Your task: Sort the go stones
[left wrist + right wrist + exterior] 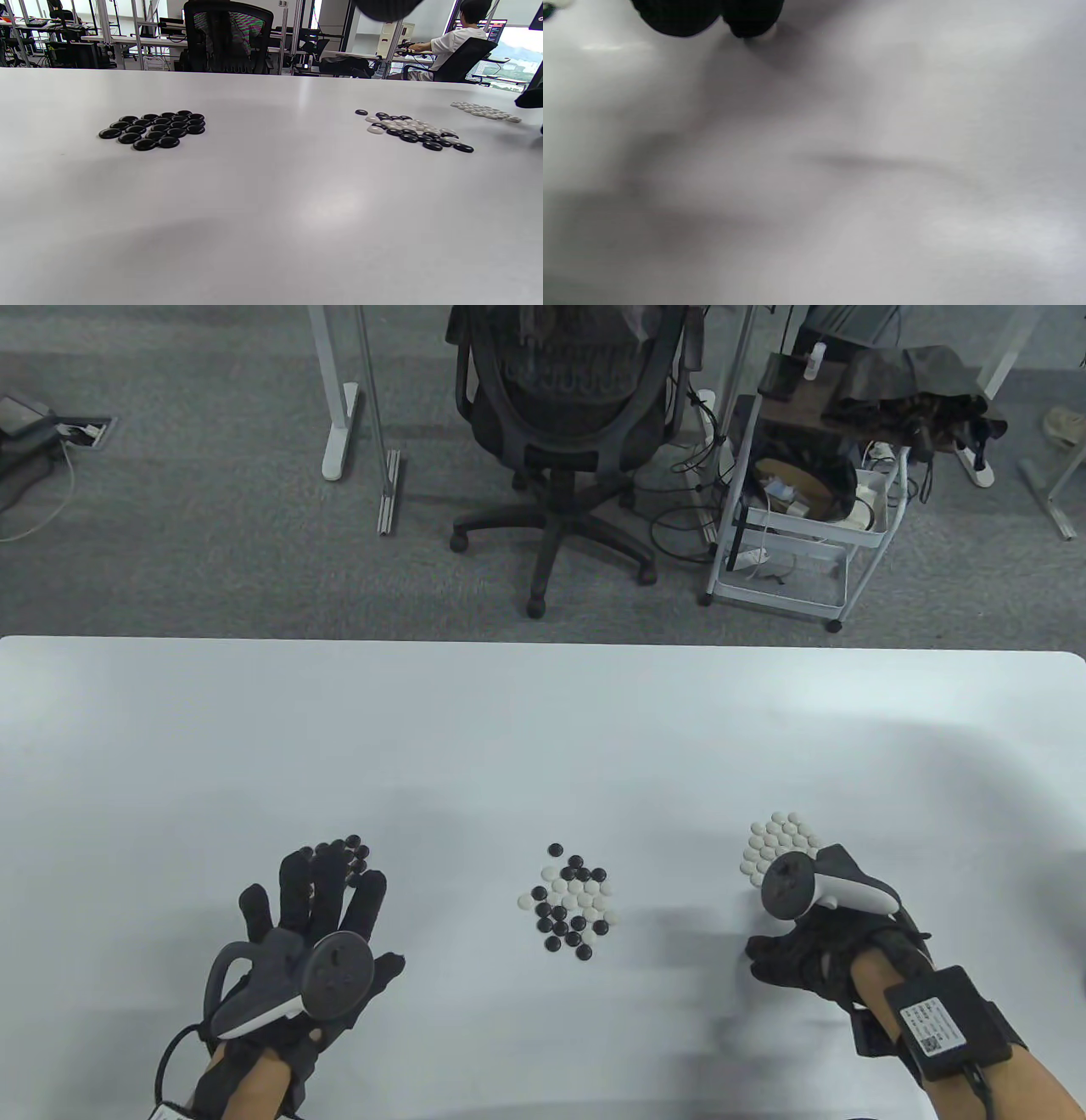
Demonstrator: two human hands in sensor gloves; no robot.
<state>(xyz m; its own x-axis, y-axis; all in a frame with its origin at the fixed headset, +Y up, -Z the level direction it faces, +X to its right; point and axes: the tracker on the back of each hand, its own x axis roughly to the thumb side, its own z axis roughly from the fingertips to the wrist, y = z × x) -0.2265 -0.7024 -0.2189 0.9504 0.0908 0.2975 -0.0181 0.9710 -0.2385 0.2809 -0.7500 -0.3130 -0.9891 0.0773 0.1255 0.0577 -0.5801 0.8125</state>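
The left hand lies spread, fingers straight and holding nothing. Just past its fingertips sits the black pile, a tidy patch of black stones; from above the fingers cover part of it. Well off to that hand's right, about midway between the two hands, is the mixed pile, black and white stones packed close and touching.

The right hand hovers low with its knuckles bunched. Its fingers curl under, and in the right wrist view something pale shows at a fingertip, possibly a white stone pinched there, but the blur leaves me unable to say whether it grips anything. Just beyond that hand lies the white pile, partly hidden by its tracker.

Sorting looks roughly half done. To do this step well, I'd take stones from the mixed pile's outer edge, one at a time, black to the left hand's side and white to the right's. Pinch each by its rim and lift straight up so its neighbours don't scatter, then set it against its own pile.

How many stones lie under the left fingers can't be counted. The right wrist view is mostly smeared grey table.
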